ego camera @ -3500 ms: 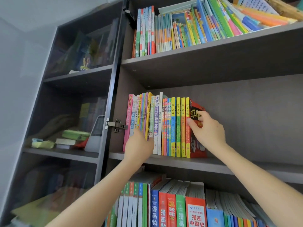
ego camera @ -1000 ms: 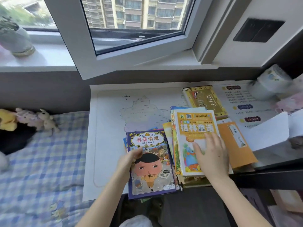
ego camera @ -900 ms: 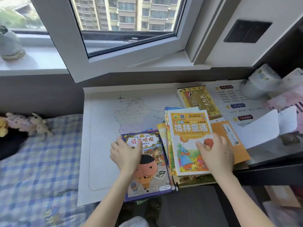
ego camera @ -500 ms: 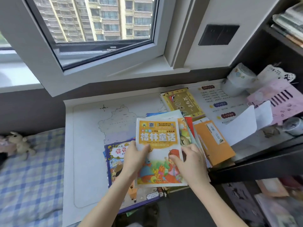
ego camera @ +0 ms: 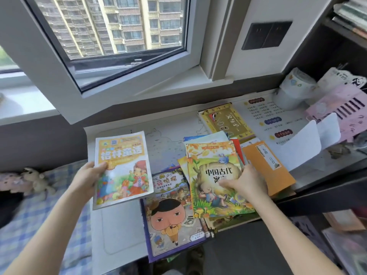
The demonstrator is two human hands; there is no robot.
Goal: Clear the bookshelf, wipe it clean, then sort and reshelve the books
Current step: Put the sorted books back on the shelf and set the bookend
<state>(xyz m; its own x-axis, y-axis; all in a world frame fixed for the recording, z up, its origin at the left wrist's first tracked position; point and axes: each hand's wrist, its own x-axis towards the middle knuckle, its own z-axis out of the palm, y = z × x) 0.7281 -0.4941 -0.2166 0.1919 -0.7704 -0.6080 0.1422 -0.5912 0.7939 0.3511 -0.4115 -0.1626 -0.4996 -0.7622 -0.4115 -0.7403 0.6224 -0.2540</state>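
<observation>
While the left hand (ego camera: 89, 179) pinched the fairy-tale book (ego camera: 122, 167) by its left edge, thumb on the cover and fingers hidden beneath, the book hung tilted above the left part of the white map sheet (ego camera: 119, 231), apart from the pile. Probably held out for sorting. Far left: checked bedsheet (ego camera: 39, 215) and a plush toy (ego camera: 37, 181), not involved. Right of the lifted book, the purple detective book (ego camera: 170, 215) lay flat on the sheet, its near end past the sheet's near edge. Its right side was tucked under the fable book (ego camera: 216, 179), which topped a loose, fanned pile. The right hand (ego camera: 246, 183) lay palm down on that cover, thumb spread and fingers near the right edge, gripping nothing; likely steadying the pile. Just right, an orange book (ego camera: 268, 165) lay partly under the pile. Farther back lay a gold book (ego camera: 226, 120). The bookshelf (ego camera: 347, 26) stood at the far right. Judged stage: sorting, reshelving not yet begun.
</observation>
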